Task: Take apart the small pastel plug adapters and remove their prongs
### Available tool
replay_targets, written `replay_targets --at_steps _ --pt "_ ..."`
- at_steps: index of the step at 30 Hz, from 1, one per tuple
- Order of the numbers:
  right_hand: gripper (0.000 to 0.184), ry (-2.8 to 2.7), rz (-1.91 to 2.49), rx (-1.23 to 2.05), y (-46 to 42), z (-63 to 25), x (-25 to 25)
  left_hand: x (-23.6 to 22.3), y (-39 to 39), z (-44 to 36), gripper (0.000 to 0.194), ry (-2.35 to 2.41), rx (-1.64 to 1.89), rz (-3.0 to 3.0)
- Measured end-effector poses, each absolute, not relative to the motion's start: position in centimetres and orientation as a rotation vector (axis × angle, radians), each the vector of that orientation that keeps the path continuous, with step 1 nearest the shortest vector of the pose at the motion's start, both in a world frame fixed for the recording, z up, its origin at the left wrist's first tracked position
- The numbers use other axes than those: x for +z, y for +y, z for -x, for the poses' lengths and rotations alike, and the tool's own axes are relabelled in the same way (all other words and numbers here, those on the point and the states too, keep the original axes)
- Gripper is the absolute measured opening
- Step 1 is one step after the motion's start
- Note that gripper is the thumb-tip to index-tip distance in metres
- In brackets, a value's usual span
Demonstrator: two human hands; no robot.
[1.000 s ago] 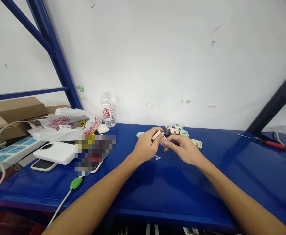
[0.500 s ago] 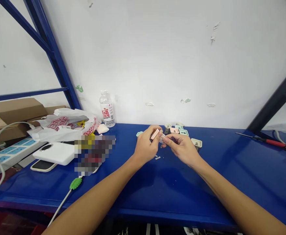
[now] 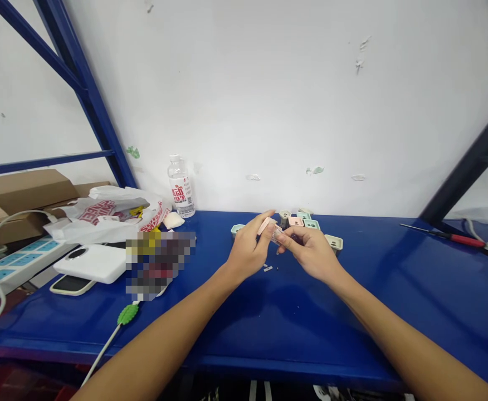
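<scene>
Both my hands meet above the middle of the blue table [image 3: 269, 323]. My left hand [image 3: 248, 250] pinches a small pink plastic piece [image 3: 266, 225] between thumb and fingers. My right hand [image 3: 308, 250] is closed on a small clear plastic part [image 3: 276, 234] that touches the pink piece. Just behind my hands lies a cluster of small pink, mint and beige square socket pieces [image 3: 305, 224]. Two tiny light bits [image 3: 268, 268] lie on the table under my hands.
A water bottle [image 3: 181, 186] stands by the wall. To the left are a plastic bag [image 3: 110, 214], cardboard boxes [image 3: 27, 192], a white power bank [image 3: 91, 262], a phone [image 3: 71, 284], a power strip [image 3: 5, 267] and a white cable [image 3: 106, 345]. A red-handled screwdriver [image 3: 448, 236] lies far right.
My hands have risen slightly and shifted a little toward the wall, still holding the pink piece and clear part together. The view has tilted slightly.
</scene>
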State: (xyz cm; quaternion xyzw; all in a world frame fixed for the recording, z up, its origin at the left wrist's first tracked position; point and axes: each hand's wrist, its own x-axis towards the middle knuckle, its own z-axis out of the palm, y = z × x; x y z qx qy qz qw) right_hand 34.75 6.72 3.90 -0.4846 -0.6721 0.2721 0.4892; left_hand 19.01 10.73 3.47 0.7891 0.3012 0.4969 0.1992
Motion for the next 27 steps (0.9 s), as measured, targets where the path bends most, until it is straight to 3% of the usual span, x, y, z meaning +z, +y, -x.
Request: replay_targets --at_steps 11,17,27 --pt "0.047 -1.667 1.236 0.682 7.3 -35.1 3.3 3.4 11.5 -18.0 0.047 0.697 1.081 -2.446" --pt "0.048 -1.609 1.144 0.813 8.0 -35.4 3.0 3.6 11.7 -17.7 0.078 0.491 0.979 -2.340" --pt "0.044 -1.567 1.046 0.909 7.4 -34.8 3.6 4.8 11.9 -17.2 0.061 0.519 0.939 -2.403"
